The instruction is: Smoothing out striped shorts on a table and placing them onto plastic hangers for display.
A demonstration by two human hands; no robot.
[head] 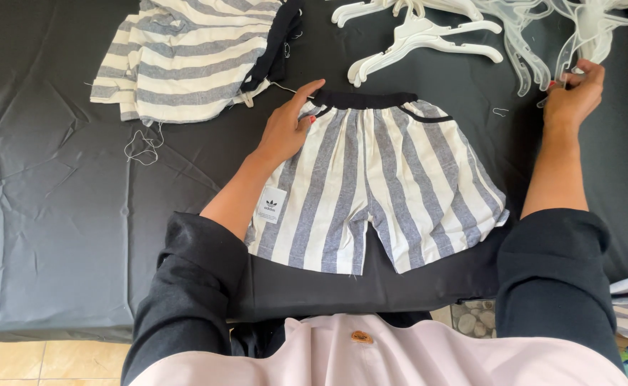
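While the striped shorts (385, 182) lie flat on the black table (57, 214), waistband away from the person, the left hand (289, 129) rests spread on their top left corner. Off to the right, the right hand (575, 96) pinches a clear hanger (535, 61).

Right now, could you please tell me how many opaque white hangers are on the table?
2 that I can separate: the opaque white hangers overlap at top centre, beyond the striped shorts. More may be hidden in the translucent hanger pile the right hand reaches into.
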